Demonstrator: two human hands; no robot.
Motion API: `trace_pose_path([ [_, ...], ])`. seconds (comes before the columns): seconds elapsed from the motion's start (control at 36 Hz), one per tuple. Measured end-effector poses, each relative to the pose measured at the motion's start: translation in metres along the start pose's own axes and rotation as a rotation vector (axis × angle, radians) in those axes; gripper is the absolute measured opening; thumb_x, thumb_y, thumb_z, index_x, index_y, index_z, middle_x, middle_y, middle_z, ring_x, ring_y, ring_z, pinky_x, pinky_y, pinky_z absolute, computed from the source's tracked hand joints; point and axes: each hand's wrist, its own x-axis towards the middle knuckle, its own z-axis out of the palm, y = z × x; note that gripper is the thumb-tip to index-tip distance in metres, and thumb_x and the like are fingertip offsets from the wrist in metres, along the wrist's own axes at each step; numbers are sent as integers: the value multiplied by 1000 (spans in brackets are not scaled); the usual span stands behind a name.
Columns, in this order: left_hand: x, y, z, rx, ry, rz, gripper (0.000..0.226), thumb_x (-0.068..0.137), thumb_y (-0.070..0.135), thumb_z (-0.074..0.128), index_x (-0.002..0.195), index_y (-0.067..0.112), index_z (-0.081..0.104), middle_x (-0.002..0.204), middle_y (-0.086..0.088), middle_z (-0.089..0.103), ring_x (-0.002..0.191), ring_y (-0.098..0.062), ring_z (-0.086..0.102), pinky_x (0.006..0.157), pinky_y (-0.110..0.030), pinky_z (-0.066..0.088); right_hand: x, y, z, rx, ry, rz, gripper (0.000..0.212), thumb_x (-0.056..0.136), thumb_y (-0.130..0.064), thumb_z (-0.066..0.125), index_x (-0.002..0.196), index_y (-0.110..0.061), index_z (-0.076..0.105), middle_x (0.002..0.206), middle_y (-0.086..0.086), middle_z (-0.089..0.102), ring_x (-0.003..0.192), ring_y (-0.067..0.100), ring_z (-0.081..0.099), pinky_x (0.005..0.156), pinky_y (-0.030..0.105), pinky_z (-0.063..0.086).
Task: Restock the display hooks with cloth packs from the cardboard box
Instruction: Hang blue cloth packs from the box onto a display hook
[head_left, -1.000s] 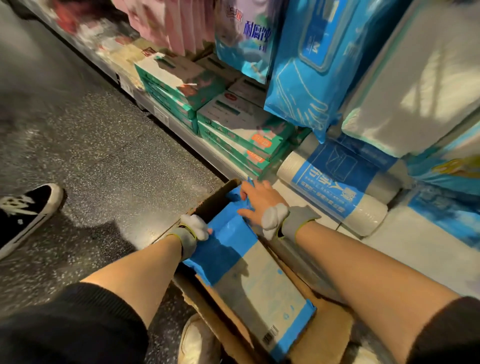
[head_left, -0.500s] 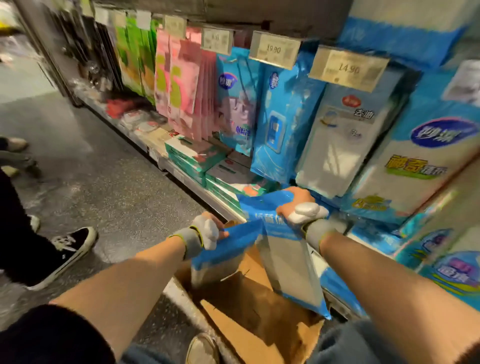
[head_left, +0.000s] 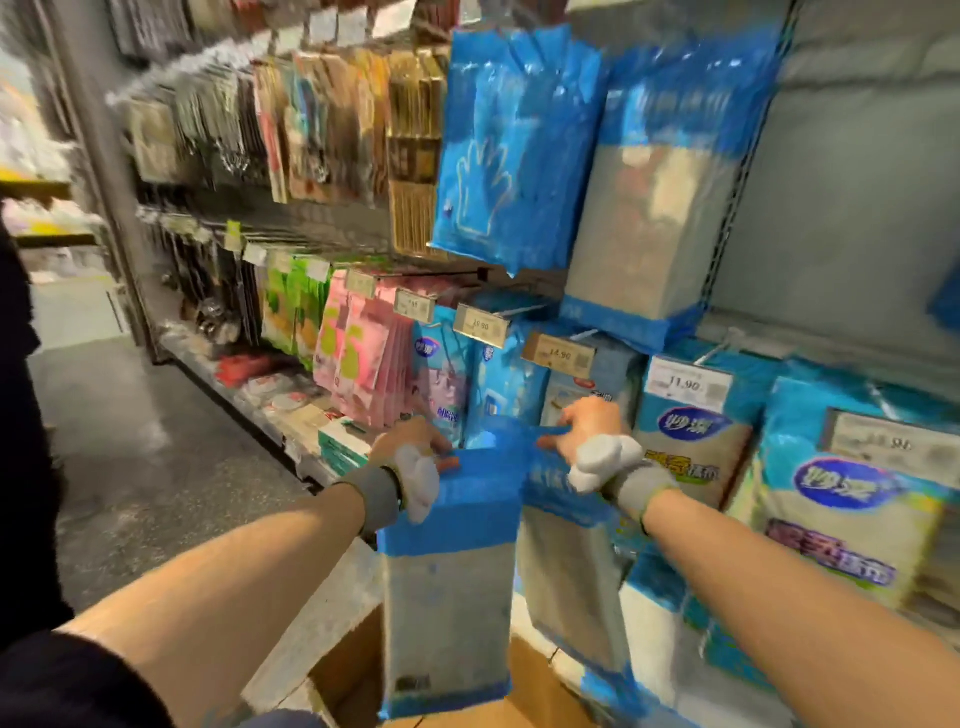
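Note:
Two blue-and-grey cloth packs hang upright in front of the shelf. My left hand (head_left: 415, 457) pinches the blue top of the left cloth pack (head_left: 447, 597). My right hand (head_left: 587, 436) grips the top of the right cloth pack (head_left: 571, 587). The open cardboard box (head_left: 348, 670) lies below them at the bottom of the view. More of the same packs (head_left: 654, 208) hang on a display hook up and to the right. The frame is blurred.
Blue glove packs (head_left: 514, 156) hang beside the upper cloth packs. Price tags (head_left: 558, 356) stick out on hooks in front of lower hanging packs. Boxes sit on the bottom shelf (head_left: 291, 441). The grey floor (head_left: 130, 467) lies left; a dark-clothed person (head_left: 21, 415) stands at the left edge.
Both hands have lifted the two packs out of the box and up to shelf height. My view has swung upward from the box to the hanging displays.

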Motion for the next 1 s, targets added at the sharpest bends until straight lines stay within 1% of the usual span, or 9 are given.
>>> trace_pose_path([
  [0.08, -3, 23, -22, -79, 52, 67, 31, 90, 18, 61, 117, 2, 63, 124, -14, 60, 110, -22, 57, 74, -12, 38, -8, -5, -33, -44, 70, 4, 30, 81, -29, 70, 98, -4, 71, 105, 10, 70, 92, 23, 65, 68, 30, 49],
  [0.14, -4, 33, -32, -57, 78, 111, 21, 88, 16, 63, 103, 1, 69, 110, -17, 63, 98, -25, 58, 68, -16, 35, -8, -8, -51, -63, 66, -8, 29, 81, -18, 68, 106, -3, 69, 113, 11, 68, 104, 23, 64, 79, 32, 52],
  [0.19, -7, 46, -45, -43, 116, 148, 11, 86, 14, 66, 82, 3, 68, 88, -14, 57, 83, -22, 51, 68, -20, 32, -13, -13, -72, -90, 77, -5, 30, 86, -12, 62, 116, -11, 65, 121, 9, 64, 114, 24, 59, 88, 29, 48],
  [0.33, -16, 85, -83, 0, 240, 227, 21, 82, 27, 70, 101, 17, 73, 96, -1, 67, 103, -18, 62, 82, -23, 43, -17, -22, -119, -111, 172, -69, 39, 89, -10, 52, 124, -28, 59, 126, 3, 62, 119, 26, 54, 103, 33, 38],
  [0.44, -18, 115, -109, 9, 271, 308, 22, 80, 27, 72, 100, 19, 74, 101, -1, 72, 101, -18, 64, 80, -22, 45, -18, -35, -152, -380, 259, -171, 36, 88, -12, 49, 118, -30, 61, 117, -2, 65, 115, 22, 56, 103, 36, 26],
  [0.56, -15, 140, -132, 11, 327, 359, 22, 80, 27, 71, 101, 19, 74, 107, -2, 72, 106, -17, 64, 93, -29, 49, -9, -41, -185, -438, 394, -247, 26, 88, -24, 50, 106, -29, 68, 106, -4, 69, 101, 22, 60, 101, 38, 27],
  [0.69, -5, 166, -158, -97, 385, 407, 24, 81, 20, 72, 104, 15, 73, 110, -3, 71, 106, -15, 64, 86, -18, 46, 6, -46, -227, -469, 513, -291, 28, 93, -28, 43, 107, -33, 67, 109, -5, 67, 104, 21, 57, 95, 38, 29],
  [0.89, 14, 192, -181, -258, 461, 410, 25, 81, 16, 71, 106, 10, 72, 112, -7, 68, 97, -14, 60, 61, -6, 35, 37, -49, -270, -170, 579, -289, 27, 93, -44, 51, 113, -33, 66, 124, -7, 62, 126, 22, 46, 102, 41, 25],
  [1.0, 29, 199, -190, -306, 461, 408, 24, 81, 17, 72, 105, 14, 72, 108, -5, 69, 86, -6, 53, 65, -11, 37, 58, -60, -285, 48, 502, -300, 28, 91, -35, 56, 109, -17, 70, 117, 4, 67, 115, 27, 57, 99, 36, 43],
])
